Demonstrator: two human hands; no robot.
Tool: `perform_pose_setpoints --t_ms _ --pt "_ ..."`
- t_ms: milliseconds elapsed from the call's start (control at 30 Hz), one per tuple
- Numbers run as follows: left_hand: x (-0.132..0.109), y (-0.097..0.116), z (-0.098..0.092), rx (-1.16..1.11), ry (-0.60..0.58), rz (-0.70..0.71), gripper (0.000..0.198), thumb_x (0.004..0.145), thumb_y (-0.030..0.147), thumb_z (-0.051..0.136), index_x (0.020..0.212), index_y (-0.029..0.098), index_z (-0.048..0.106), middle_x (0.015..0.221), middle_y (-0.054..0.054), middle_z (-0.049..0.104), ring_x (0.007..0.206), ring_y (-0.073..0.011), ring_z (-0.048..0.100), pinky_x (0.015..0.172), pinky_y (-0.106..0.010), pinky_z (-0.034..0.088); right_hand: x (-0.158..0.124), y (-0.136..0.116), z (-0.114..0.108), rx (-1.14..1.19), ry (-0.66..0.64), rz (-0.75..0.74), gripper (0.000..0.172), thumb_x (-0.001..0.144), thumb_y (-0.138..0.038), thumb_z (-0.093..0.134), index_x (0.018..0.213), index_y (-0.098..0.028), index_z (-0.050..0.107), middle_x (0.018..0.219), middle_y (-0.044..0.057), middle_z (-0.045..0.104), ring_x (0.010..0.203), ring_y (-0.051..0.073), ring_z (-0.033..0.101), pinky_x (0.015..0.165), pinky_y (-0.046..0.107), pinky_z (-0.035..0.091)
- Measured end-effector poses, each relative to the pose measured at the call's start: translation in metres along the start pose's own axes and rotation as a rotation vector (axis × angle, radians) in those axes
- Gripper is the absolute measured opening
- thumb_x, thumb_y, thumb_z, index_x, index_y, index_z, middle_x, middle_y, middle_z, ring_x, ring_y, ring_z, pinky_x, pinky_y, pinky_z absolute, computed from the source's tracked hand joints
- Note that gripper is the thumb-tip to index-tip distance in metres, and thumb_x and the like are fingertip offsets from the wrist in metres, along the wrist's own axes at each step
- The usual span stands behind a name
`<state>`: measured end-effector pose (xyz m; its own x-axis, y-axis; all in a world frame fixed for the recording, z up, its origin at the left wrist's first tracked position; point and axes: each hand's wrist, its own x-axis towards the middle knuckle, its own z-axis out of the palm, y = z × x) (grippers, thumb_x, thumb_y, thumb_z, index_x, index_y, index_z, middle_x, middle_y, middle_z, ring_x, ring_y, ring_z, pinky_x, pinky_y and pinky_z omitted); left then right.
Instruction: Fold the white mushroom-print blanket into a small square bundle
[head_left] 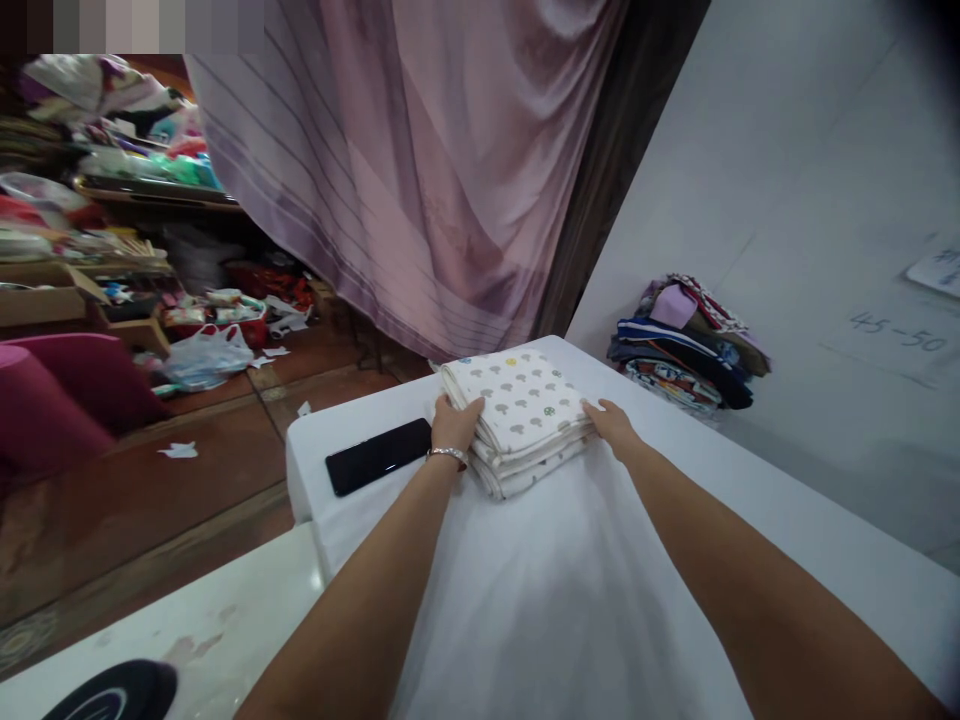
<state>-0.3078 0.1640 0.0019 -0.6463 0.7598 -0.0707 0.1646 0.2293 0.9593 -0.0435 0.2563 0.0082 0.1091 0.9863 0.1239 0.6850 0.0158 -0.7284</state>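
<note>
A stack of folded white cloths lies on the white-covered table. Its top piece has a print of small grey shapes with a few green, yellow and blue ones. My left hand, with a bracelet at the wrist, grips the stack's left side, thumb on top. On the opposite side my right hand pinches the edge between thumb and fingers. The fingers beneath or behind the layers are partly hidden. A black smartphone rests flat just left of my left hand.
Folded clothes are piled against the wall at the right. A pink curtain hangs behind the table. Cluttered shelves and a plastic bag stand to the left. At lower left, a round black object sits on another surface.
</note>
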Motion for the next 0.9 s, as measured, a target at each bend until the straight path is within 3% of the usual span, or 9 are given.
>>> perform_pose_setpoints --t_ms 100,267,533,700,900 --pt "-0.008 0.0 -0.001 0.027 -0.032 0.063 0.079 0.064 0.04 0.068 0.131 0.015 0.036 0.119 -0.015 0.057 0.106 -0.0295 0.055 0.09 -0.038 0.041 0.006 -0.001 -0.002 0.02 0.015 0.041 0.055 0.066 -0.04 0.061 0.114 -0.013 0.058 0.107 0.014 0.061 0.092 0.025 0.058 0.078 0.034 0.045" --pt "-0.012 -0.001 -0.002 -0.009 -0.054 0.119 0.074 0.065 0.03 0.066 0.131 0.016 0.036 0.114 -0.012 0.059 0.102 -0.0257 0.057 0.09 -0.036 0.042 0.008 0.004 -0.006 0.05 0.056 0.034 0.056 0.064 -0.032 0.062 0.117 -0.016 0.056 0.107 0.009 0.061 0.09 0.021 0.059 0.079 0.029 0.045" --pt "-0.017 0.0 -0.001 0.109 -0.026 0.118 0.074 0.067 0.033 0.063 0.133 0.015 0.033 0.119 -0.014 0.057 0.105 -0.0281 0.055 0.09 -0.037 0.041 -0.008 0.004 -0.006 0.034 0.005 0.072 0.049 0.073 -0.036 0.054 0.117 -0.015 0.055 0.124 0.011 0.053 0.114 0.025 0.048 0.097 0.035 0.035" --pt "-0.02 -0.004 0.001 0.128 -0.003 0.154 0.077 0.069 0.034 0.062 0.136 0.016 0.029 0.117 -0.014 0.058 0.106 -0.0287 0.055 0.09 -0.036 0.042 -0.056 0.001 -0.024 0.088 -0.066 0.042 0.055 0.075 -0.039 0.051 0.126 -0.018 0.048 0.128 0.01 0.051 0.111 0.023 0.051 0.094 0.036 0.039" --pt "-0.02 -0.005 0.0 0.153 0.007 0.163 0.076 0.069 0.038 0.062 0.135 0.016 0.029 0.117 -0.013 0.058 0.105 -0.0295 0.055 0.088 -0.036 0.043 -0.165 0.04 -0.057 0.179 -0.255 0.016 0.057 0.071 -0.041 0.056 0.123 -0.018 0.052 0.126 0.009 0.053 0.111 0.024 0.052 0.093 0.037 0.042"
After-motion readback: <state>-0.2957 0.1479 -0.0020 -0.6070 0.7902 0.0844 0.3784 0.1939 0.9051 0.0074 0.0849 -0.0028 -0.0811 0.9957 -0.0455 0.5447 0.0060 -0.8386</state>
